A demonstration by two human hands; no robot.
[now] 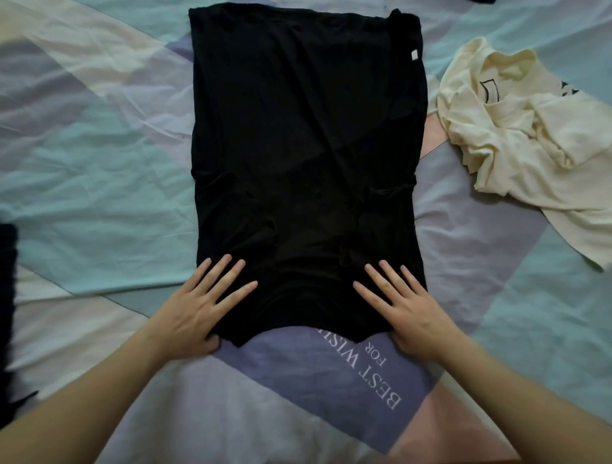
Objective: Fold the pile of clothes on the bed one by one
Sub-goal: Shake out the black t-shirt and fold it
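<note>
A black garment [304, 132] lies flat on the bed as a long rectangle, its sides folded inward and its curved neckline at the near end. My left hand [202, 304] rests on the near left corner, fingers spread on top and thumb at the fabric's edge. My right hand [404, 304] lies on the near right corner in the same way. Whether the thumbs are tucked under the cloth is hard to tell. A crumpled cream T-shirt [526, 139] with a dark print lies to the right, apart from the black garment.
The bed sheet [99, 172] has pastel blue, lilac, pink and white patches with printed text near me. A dark piece of clothing [8, 298] shows at the left edge, and another dark item [482, 1] peeks in at the top edge.
</note>
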